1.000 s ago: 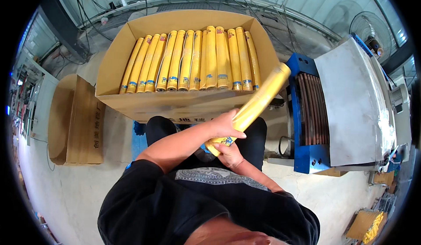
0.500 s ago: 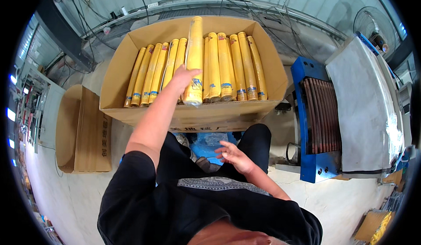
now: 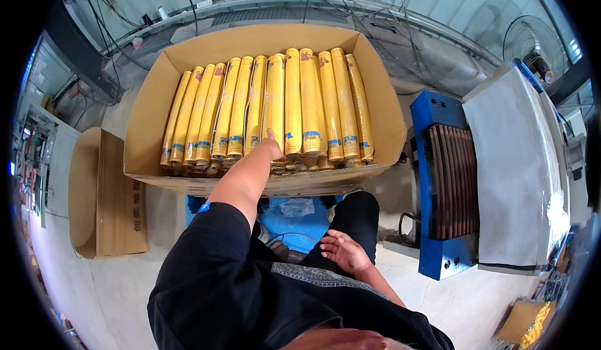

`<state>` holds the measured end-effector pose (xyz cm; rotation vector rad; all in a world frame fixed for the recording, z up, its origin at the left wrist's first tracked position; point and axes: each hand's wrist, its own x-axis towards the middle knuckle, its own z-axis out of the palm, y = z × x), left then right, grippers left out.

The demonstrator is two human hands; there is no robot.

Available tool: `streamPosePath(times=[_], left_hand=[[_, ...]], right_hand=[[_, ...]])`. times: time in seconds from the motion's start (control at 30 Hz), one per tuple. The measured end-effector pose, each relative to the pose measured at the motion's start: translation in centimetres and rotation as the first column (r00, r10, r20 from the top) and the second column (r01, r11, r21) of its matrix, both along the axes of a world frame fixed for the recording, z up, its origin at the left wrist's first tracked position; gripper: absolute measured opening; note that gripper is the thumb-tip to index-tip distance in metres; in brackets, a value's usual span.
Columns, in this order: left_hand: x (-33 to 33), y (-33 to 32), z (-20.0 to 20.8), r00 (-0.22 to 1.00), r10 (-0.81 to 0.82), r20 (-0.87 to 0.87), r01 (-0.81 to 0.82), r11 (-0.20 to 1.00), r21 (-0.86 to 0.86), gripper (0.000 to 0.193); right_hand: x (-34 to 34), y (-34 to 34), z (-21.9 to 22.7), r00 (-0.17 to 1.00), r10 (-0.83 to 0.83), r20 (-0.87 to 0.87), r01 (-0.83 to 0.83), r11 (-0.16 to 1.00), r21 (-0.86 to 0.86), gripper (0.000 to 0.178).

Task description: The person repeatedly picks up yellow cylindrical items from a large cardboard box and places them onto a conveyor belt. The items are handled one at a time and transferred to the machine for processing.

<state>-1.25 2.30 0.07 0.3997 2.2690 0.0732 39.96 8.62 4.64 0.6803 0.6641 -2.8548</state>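
Several slim yellow rolls (image 3: 310,102) in clear wrap stand side by side in a large open cardboard box (image 3: 382,87), leaning away from me. My left hand (image 3: 268,149) rests against the lower end of one wrapped yellow roll (image 3: 274,96) near the middle of the row. One finger stretches up along that roll; the other fingers are mostly hidden. By my right thigh is my right hand (image 3: 345,253), palm partly turned up, fingers loosely bent and apart, with nothing in it. More roll ends show beneath the row at the box's near wall.
To the left a second cardboard box (image 3: 122,193) stands on the floor. At the right is a blue-framed machine (image 3: 447,256) with dark ribs and a grey cover. A fan (image 3: 535,56) stands behind it. Blue plastic (image 3: 297,215) lies between my legs. Cables hang along the far wall.
My left hand has lowered the raised yellow roll into the row, and now touches only its lower end. My right hand has dropped slightly and moved right, fingers more relaxed.
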Motion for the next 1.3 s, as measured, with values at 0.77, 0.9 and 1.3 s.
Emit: streamPosePath(times=[0.77,0.9,1.3], left_hand=[[2.7,-1.8,1.0,0.959,-0.086,-0.269,0.138,0.974,0.179,0.079],[4.7,-2.5,2.0,0.987,-0.103,-0.123,0.118,0.986,0.121,0.083],[5.5,-6.9,9.3,0.916,-0.138,-0.376,0.246,0.935,0.254,0.039]], right_hand=[[-0.8,0.3,-0.5,1.0,-0.017,-0.012,0.015,0.992,-0.126,0.043],[-1.3,0.2,-0.5,0.999,-0.001,-0.037,-0.005,0.984,-0.178,0.045],[-0.3,-0.2,-0.9,0.999,0.023,-0.024,-0.027,0.984,-0.178,0.049]])
